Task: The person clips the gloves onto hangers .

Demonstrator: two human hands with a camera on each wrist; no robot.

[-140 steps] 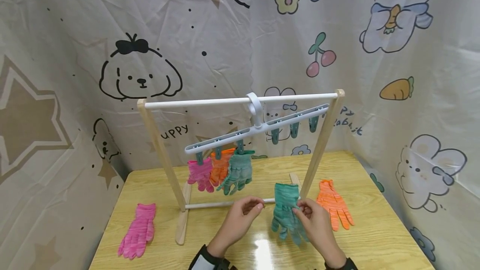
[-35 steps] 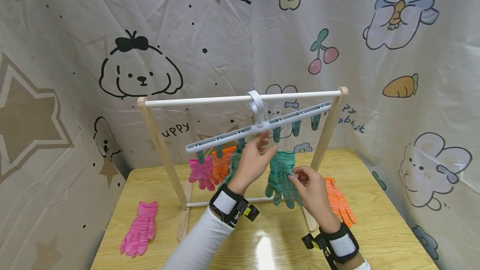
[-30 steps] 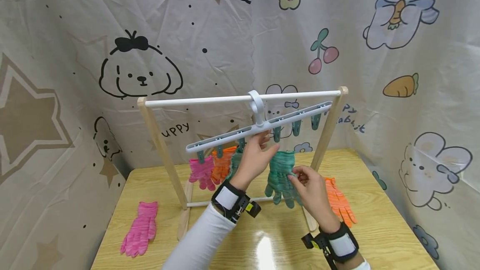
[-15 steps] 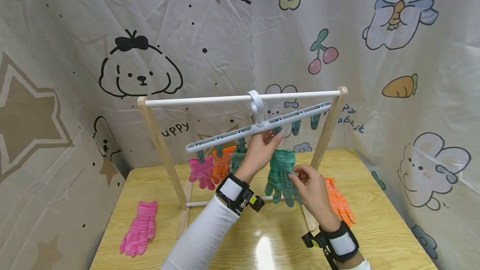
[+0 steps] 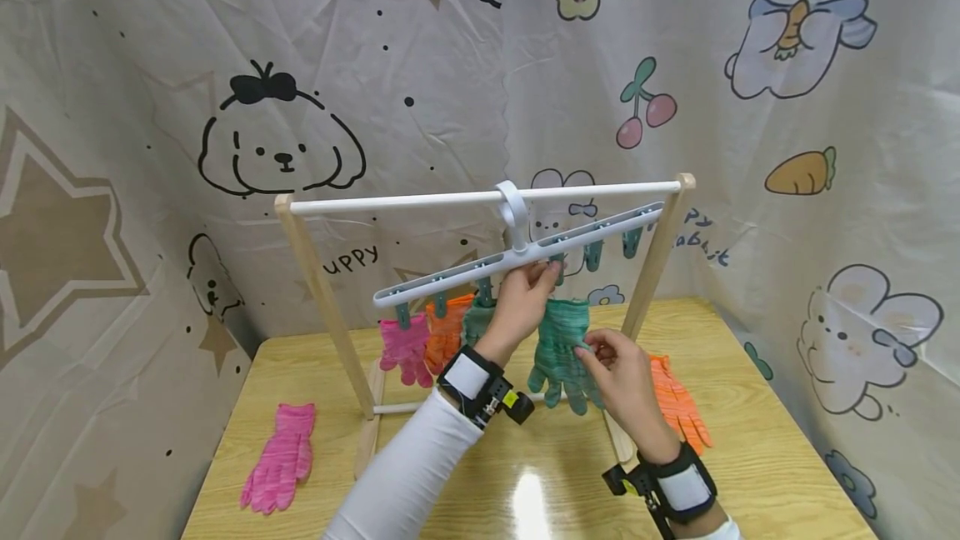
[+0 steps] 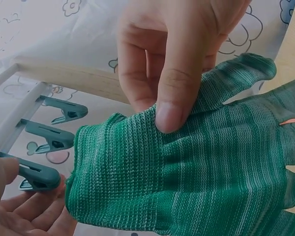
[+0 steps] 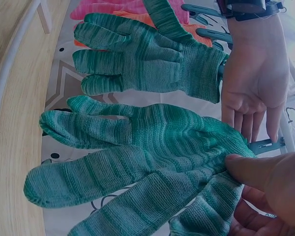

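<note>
My left hand (image 5: 520, 307) is up under the white hanger (image 5: 450, 275), pinching a teal clip (image 6: 39, 173) between thumb and fingers. A green striped glove (image 5: 561, 338) hangs from my right hand (image 5: 628, 375), which pinches its edge near the wrist with thumb and fingers; the glove's fingers point down. In the left wrist view the glove's cuff opening lies close beside the pinched clip. Another green glove (image 7: 152, 64) hangs clipped just left of my left hand, partly hidden by it in the head view. Farther left, an orange glove (image 5: 446, 327) and a pink glove (image 5: 405, 348) also hang from clips.
The hanger hooks over the white rod (image 5: 405, 204) of a wooden stand (image 5: 318, 298). More teal clips (image 5: 593, 255) dangle at its right end. A pink glove (image 5: 279, 457) lies on the table (image 5: 570, 490) at left, an orange glove (image 5: 678, 407) at right. A printed curtain stands behind.
My right hand has raised the green glove from low over the table to beneath the hanger. My left hand has gone up to the hanger, then slid right onto the clip and pinched it.
</note>
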